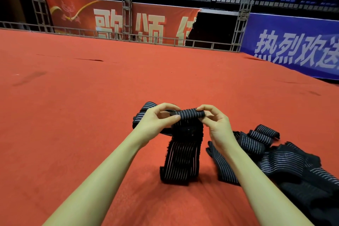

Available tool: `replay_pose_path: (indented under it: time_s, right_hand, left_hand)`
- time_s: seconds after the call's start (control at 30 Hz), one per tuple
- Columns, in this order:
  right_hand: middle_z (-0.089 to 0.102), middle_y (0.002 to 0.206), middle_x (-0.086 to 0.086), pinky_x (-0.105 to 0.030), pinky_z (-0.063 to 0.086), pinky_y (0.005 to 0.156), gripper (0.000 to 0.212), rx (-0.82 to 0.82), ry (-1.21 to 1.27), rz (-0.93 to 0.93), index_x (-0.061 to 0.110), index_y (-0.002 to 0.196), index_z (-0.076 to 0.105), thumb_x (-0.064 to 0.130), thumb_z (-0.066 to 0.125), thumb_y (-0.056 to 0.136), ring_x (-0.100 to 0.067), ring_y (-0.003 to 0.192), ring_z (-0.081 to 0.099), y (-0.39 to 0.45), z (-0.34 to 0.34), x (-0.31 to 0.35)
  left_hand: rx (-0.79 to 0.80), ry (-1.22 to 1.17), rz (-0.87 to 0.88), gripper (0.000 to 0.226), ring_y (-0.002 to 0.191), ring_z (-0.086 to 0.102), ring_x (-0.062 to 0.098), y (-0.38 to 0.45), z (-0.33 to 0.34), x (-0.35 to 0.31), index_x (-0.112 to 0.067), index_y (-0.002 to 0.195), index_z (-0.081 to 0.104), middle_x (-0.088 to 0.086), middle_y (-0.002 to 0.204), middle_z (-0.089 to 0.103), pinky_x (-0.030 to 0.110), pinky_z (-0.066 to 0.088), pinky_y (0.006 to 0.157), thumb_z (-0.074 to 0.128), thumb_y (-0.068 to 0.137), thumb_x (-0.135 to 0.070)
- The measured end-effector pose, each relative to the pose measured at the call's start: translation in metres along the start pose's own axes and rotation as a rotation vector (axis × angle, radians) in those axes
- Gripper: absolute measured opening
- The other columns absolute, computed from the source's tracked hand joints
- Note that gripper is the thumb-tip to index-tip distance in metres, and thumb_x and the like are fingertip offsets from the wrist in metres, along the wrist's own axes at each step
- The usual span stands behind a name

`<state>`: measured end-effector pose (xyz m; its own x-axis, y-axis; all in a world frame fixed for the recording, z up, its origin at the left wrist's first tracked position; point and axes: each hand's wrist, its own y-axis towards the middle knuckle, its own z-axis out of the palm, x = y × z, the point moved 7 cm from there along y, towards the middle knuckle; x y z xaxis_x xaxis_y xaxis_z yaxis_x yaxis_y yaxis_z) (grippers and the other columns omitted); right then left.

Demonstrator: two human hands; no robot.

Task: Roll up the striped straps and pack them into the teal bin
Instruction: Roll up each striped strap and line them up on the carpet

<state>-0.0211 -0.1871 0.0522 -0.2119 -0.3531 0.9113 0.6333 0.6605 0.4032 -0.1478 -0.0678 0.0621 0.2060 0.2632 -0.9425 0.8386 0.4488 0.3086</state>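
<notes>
I hold a black strap with thin white stripes [183, 156] up in front of me. Its top end is curled into a small roll between both hands, and the rest hangs down to the red carpet. My left hand [157, 121] pinches the roll's left end, and my right hand [218, 124] pinches its right end. Another striped strap [145, 112] lies on the carpet behind my left hand. A pile of several loose striped straps [280, 161] lies to the right of my right forearm. No teal bin is in view.
A wide red carpet [91, 97] covers the floor all around. Metal truss towers [126, 3] and a low rail stand at the far edge, with a red banner [110, 18] and a blue banner [293, 46] behind them.
</notes>
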Motion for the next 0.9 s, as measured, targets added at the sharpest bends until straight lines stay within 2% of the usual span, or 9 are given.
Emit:
replay_pose_path:
  time_s: [0.07, 0.17, 0.27, 0.3, 0.37, 0.47, 0.63, 0.8, 0.9]
  right_hand:
    - [0.07, 0.081, -0.001, -0.02, 0.048, 0.074, 0.035, 0.048, -0.016, 0.007, 0.023, 0.087, 0.072, -0.007, 0.057, 0.081, -0.009, 0.079, 0.064, 0.0, 0.0, 0.0]
    - [0.07, 0.092, -0.003, -0.016, 0.047, 0.071, 0.044, 0.152, -0.079, 0.065, 0.019, 0.114, 0.065, 0.013, 0.058, 0.071, -0.008, 0.082, 0.063, 0.001, 0.001, -0.004]
    - [0.07, 0.085, 0.008, -0.013, 0.043, 0.063, 0.049, 0.207, -0.101, 0.065, 0.012, 0.111, 0.063, 0.033, 0.064, 0.066, -0.003, 0.071, 0.06, -0.002, 0.002, -0.005]
    - [0.069, 0.081, 0.009, -0.012, 0.043, 0.062, 0.048, 0.209, -0.104, 0.063, 0.01, 0.109, 0.064, 0.034, 0.066, 0.068, -0.003, 0.067, 0.058, -0.003, 0.002, -0.005]
    - [0.068, 0.079, 0.002, -0.015, 0.045, 0.063, 0.038, 0.192, -0.113, 0.056, 0.009, 0.108, 0.065, 0.026, 0.069, 0.074, -0.009, 0.063, 0.056, -0.005, 0.001, -0.006]
    - [0.064, 0.084, -0.014, -0.021, 0.049, 0.068, 0.033, 0.198, -0.103, 0.049, 0.01, 0.111, 0.066, 0.018, 0.067, 0.079, -0.017, 0.068, 0.055, -0.005, 0.004, -0.007]
    - [0.066, 0.082, -0.004, -0.02, 0.047, 0.068, 0.026, 0.186, -0.079, 0.026, 0.01, 0.113, 0.063, 0.007, 0.065, 0.087, -0.012, 0.068, 0.057, -0.004, 0.002, -0.007]
    - [0.066, 0.089, -0.009, -0.022, 0.05, 0.08, 0.026, 0.172, -0.091, -0.008, 0.012, 0.112, 0.06, -0.003, 0.053, 0.093, -0.012, 0.085, 0.063, -0.006, 0.004, -0.005]
    - [0.068, 0.089, -0.002, -0.023, 0.049, 0.085, 0.025, 0.164, -0.065, -0.02, 0.015, 0.111, 0.059, -0.001, 0.051, 0.094, -0.013, 0.091, 0.062, -0.008, 0.006, -0.007]
  left_hand:
    - [-0.034, -0.04, -0.028, 0.022, 0.055, 0.056, -0.003, 0.0, -0.003, 0.004, -0.008, 0.11, 0.063, -0.006, 0.074, 0.065, 0.008, 0.039, 0.049, 0.063, 0.089, -0.003]
    - [-0.052, -0.066, -0.059, 0.028, 0.059, 0.059, -0.003, 0.002, -0.008, 0.01, -0.006, 0.113, 0.061, 0.001, 0.094, 0.068, 0.011, 0.042, 0.05, 0.062, 0.087, 0.004]
    - [-0.052, -0.035, -0.041, 0.026, 0.057, 0.057, -0.002, 0.003, -0.01, 0.01, -0.007, 0.107, 0.063, -0.001, 0.091, 0.068, 0.012, 0.043, 0.05, 0.063, 0.085, 0.007]
    - [-0.052, -0.027, -0.034, 0.026, 0.056, 0.057, -0.001, 0.003, -0.01, 0.009, -0.009, 0.103, 0.064, -0.001, 0.089, 0.068, 0.012, 0.042, 0.049, 0.063, 0.085, 0.008]
    - [-0.054, 0.0, -0.02, 0.028, 0.056, 0.057, 0.0, 0.002, -0.009, 0.008, -0.012, 0.097, 0.063, 0.004, 0.089, 0.067, 0.011, 0.041, 0.048, 0.062, 0.083, 0.011]
    - [-0.04, 0.031, -0.007, 0.029, 0.055, 0.056, -0.001, 0.001, -0.01, 0.007, -0.015, 0.095, 0.06, 0.008, 0.089, 0.065, 0.011, 0.04, 0.049, 0.058, 0.084, 0.012]
    - [0.112, 0.165, 0.021, 0.025, 0.054, 0.048, -0.003, -0.003, 0.001, 0.002, -0.025, 0.108, 0.048, -0.001, 0.074, 0.058, 0.011, 0.038, 0.054, 0.048, 0.097, -0.003]
    - [0.137, 0.008, 0.025, 0.026, 0.059, 0.054, -0.004, -0.006, 0.001, -0.001, -0.015, 0.112, 0.05, 0.0, 0.077, 0.06, 0.008, 0.039, 0.058, 0.047, 0.095, 0.004]
    - [0.15, -0.069, 0.052, 0.028, 0.072, 0.059, 0.004, -0.006, 0.003, 0.004, -0.019, 0.106, 0.057, 0.003, 0.084, 0.063, 0.015, 0.045, 0.071, 0.053, 0.091, 0.004]
